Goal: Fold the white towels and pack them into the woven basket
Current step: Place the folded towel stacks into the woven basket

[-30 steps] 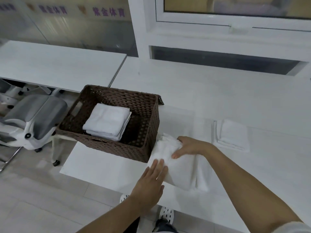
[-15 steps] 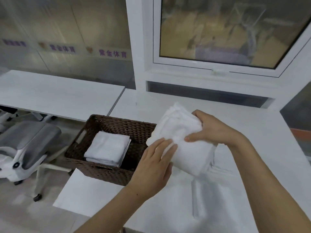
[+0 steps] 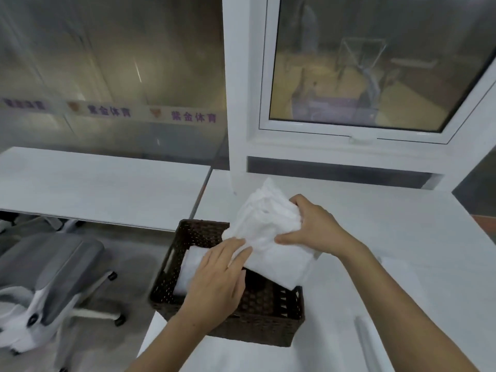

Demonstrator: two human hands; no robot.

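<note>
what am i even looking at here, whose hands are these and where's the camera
There is no machine here. A person wears a camera on the head, so you look forward and down at their own two bare arms. The right hand grips a folded white towel from its right side, and the left hand lies with fairly straight fingers against the towel's near edge. Together they hold it over a brown woven basket standing on a white table. Another folded towel already lies inside the basket, on its left side. Off to the left are a second white table and a grey office chair; behind is a window.
</note>
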